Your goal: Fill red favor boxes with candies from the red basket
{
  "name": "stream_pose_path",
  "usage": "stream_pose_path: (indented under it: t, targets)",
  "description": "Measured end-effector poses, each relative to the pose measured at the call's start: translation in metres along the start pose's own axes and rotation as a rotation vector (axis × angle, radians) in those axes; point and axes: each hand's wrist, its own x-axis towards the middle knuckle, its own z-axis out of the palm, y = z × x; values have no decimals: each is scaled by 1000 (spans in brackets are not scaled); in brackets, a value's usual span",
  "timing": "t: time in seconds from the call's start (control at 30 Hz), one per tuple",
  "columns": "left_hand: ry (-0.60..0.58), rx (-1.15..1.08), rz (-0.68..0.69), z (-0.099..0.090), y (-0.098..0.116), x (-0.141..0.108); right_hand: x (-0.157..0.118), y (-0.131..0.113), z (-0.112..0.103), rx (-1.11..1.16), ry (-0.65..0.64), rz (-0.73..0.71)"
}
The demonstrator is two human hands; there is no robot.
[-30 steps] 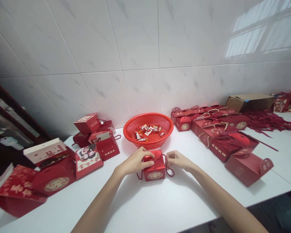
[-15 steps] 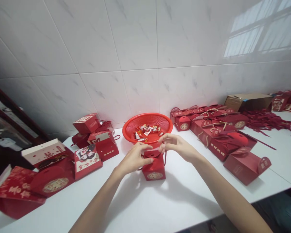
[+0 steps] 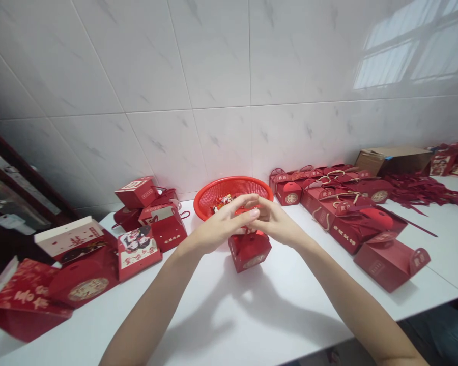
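A small red gift box [image 3: 250, 252] with a gold emblem is in the middle of the table, turned at an angle. Directly over its top, my left hand [image 3: 223, 219] and my right hand [image 3: 280, 219] meet with bent fingers, closed about the top of its handle. Short pieces of the handle show below the fingers; the fingertips partly cover one another. Just behind is a red plastic basket [image 3: 234, 184] of wrapped candies [image 3: 222, 202], partly hidden by my hands.
Several red gift boxes [image 3: 86, 284] stand at the left. Rows of red boxes with rope handles [image 3: 328, 216] fill the right, one box [image 3: 385, 267] lying nearer the front. Behind them are a cardboard box [image 3: 397, 158] and dark red ribbons [image 3: 423, 193]. A tiled wall [image 3: 221, 142] backs the white table [image 3: 213, 325].
My hands have come together over the box, from apart at its top and side. The box has turned and shifted slightly right and up in the view.
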Motion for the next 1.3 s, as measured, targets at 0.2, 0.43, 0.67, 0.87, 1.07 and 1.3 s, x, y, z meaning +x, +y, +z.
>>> stream_pose_path:
  t: [0.2, 0.43, 0.67, 0.87, 1.07, 1.3]
  targets:
    - [30, 117, 82, 10, 0, 14, 2, 5, 0, -82, 214, -78]
    - [318, 496, 90, 19, -37, 17, -1, -6, -13, 9, 365, -63]
    - [224, 540, 106, 27, -61, 20, -3, -12, -18, 196, 321, -18]
    - [149, 489, 153, 25, -70, 23, -8, -7, -23, 18, 183, 56]
    - [95, 514, 167, 32, -94, 27, -15, 11, -20, -560, 154, -1]
    - [54, 547, 185, 46, -109, 34, -21, 10, -12, -1289, 240, 251]
